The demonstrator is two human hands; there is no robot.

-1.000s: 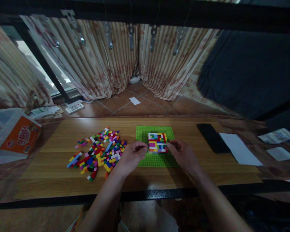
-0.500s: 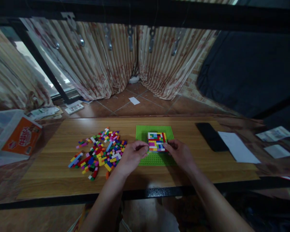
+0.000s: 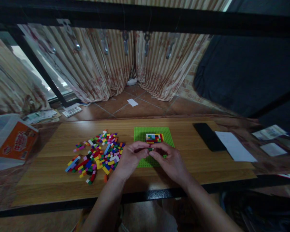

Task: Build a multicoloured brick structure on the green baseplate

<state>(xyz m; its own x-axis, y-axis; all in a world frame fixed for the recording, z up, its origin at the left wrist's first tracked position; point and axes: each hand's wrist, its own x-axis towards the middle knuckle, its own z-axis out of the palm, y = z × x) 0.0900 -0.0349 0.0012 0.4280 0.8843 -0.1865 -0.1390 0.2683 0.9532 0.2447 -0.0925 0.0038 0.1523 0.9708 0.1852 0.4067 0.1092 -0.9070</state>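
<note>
My left hand (image 3: 131,158) and my right hand (image 3: 170,159) meet over the green baseplate (image 3: 139,131), thumbs and forefingers pinched together. Between their fingertips shows a small dark green toy brick (image 3: 150,149), mostly covered by the fingers. Just beyond them on the baseplate stands a block of multicoloured bricks (image 3: 155,137) with a white, yellow and red rim. My hands hide its near part. To the left of my left hand, a loose pile of mixed bricks (image 3: 99,158) is spread over the wooden tabletop (image 3: 62,190).
A black phone-like slab (image 3: 209,137) and a white sheet of paper (image 3: 235,146) lie at the right. Beyond the table's left end is a clear plastic bin (image 3: 4,125) with an orange label. A dark bar (image 3: 135,16) crosses above, with metal clips hanging from it.
My right hand has left the right side of the brick block and come to my left hand's fingertips. Both hands now meet at the small brick. The view has shifted slightly.
</note>
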